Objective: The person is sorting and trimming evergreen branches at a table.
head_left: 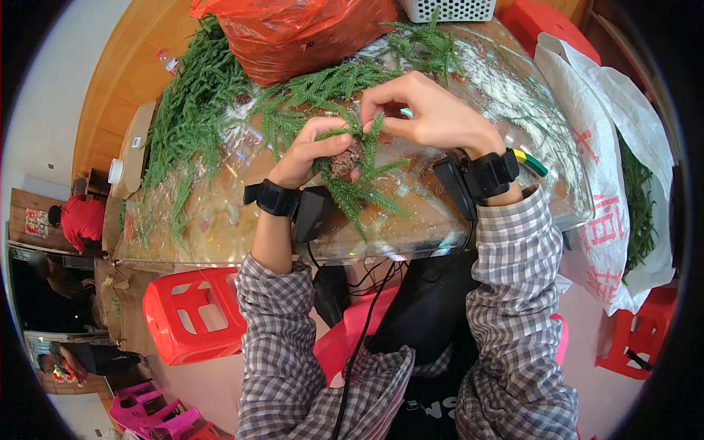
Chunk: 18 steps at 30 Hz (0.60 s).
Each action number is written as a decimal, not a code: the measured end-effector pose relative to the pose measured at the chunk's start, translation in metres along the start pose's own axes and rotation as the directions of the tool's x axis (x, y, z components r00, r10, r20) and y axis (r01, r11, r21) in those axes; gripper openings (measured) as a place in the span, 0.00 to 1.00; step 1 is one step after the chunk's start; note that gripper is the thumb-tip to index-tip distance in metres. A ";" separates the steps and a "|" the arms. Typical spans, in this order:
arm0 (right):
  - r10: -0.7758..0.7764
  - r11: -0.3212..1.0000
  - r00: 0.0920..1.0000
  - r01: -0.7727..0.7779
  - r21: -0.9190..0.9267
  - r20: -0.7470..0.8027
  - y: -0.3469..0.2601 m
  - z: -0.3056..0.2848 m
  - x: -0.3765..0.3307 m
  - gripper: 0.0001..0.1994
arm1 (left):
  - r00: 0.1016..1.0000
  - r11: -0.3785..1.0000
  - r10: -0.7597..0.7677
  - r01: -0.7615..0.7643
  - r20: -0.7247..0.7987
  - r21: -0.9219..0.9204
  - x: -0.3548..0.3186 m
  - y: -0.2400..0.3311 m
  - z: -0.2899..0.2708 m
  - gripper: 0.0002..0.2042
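My left hand [312,150] is closed around an artificial pine sprig [356,194], thumb on top. A brown pine cone [343,163] sits among the green needles, right by the left fingers. From the right, my right hand [418,114] pinches at the top of the same sprig, thumb and forefinger together near the left thumb. Whatever lies between those two fingertips is too small to make out beyond the green tip. Both wrists carry black strapped devices. The sprig hangs over the glass-covered table [418,213].
A big pile of green sprigs [194,95] lies at left. An orange-red plastic bag [293,37] and a white perforated basket [447,10] stand at the back. White powder [499,84] covers the right side. A white woven sack [594,161] stands beside it; red stools [194,315] surround the table.
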State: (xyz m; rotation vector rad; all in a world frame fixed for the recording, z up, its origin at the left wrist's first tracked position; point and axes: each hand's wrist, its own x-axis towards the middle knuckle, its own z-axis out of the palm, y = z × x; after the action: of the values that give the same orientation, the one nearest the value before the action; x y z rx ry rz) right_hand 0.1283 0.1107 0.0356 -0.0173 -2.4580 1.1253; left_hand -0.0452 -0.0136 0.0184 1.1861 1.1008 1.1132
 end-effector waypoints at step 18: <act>0.128 0.961 0.991 -0.117 0.252 -0.027 0.018 0.004 -0.012 0.06 | 0.995 0.953 0.002 0.027 -0.097 0.301 0.007 0.013 0.017 0.10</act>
State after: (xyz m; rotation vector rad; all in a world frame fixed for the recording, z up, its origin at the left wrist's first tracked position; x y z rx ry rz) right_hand 0.1345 0.1176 0.0157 -0.1180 -2.2862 1.4660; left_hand -0.0283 -0.0079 0.0319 1.3706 1.3888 1.0246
